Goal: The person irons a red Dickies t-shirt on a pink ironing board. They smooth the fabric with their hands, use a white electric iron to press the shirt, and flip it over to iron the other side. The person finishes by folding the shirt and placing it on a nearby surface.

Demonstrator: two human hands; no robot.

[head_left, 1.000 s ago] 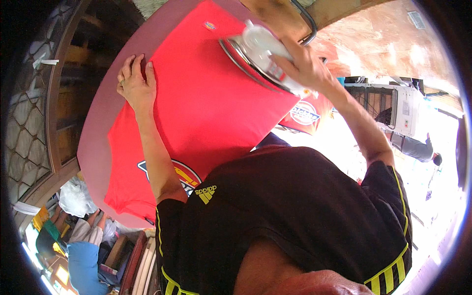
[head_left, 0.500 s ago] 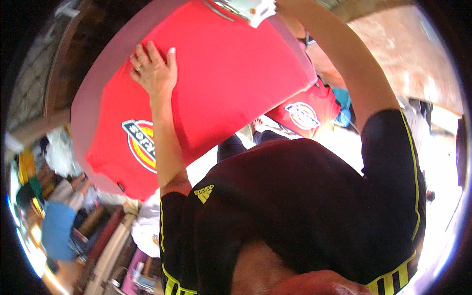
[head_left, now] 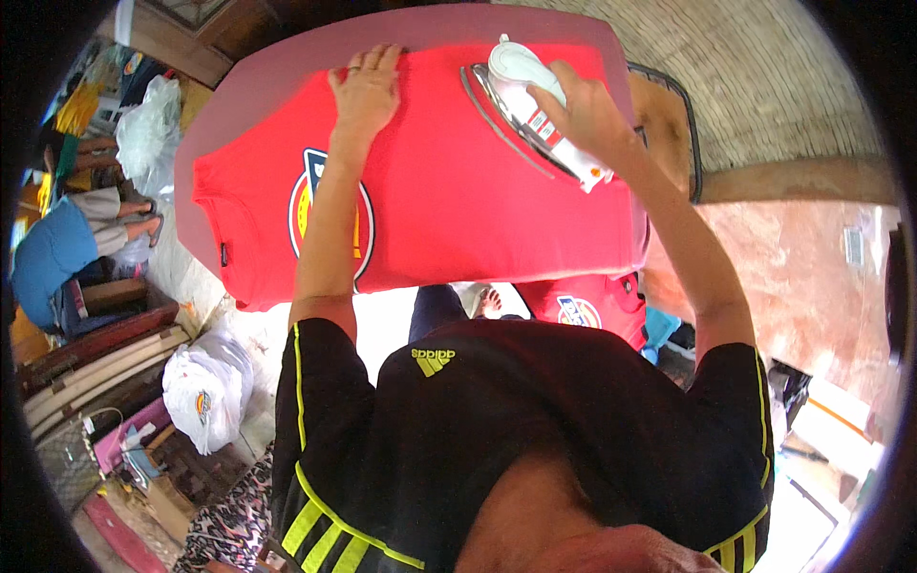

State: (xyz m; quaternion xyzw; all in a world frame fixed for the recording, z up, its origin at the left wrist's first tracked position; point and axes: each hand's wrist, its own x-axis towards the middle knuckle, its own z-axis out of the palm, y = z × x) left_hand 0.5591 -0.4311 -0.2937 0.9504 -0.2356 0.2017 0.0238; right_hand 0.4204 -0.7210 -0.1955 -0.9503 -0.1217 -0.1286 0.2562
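A red T-shirt with a round printed emblem lies spread over a mauve padded ironing board. My left hand rests flat on the shirt near its far edge, fingers stretched out. In my right hand is a white clothes iron, gripped by its handle. Its metal soleplate edge faces left and sits on or just above the right part of the shirt; I cannot tell which.
Another red shirt with a similar emblem is below the board's near right edge. A stuffed white plastic bag stands on the floor at the left. A person in blue is farther left. A dark metal frame juts out past the board's right end.
The iron has come from the far upper edge into full view over the shirt's right side. My left hand still lies flat on the shirt. The whole view has shifted and turned.
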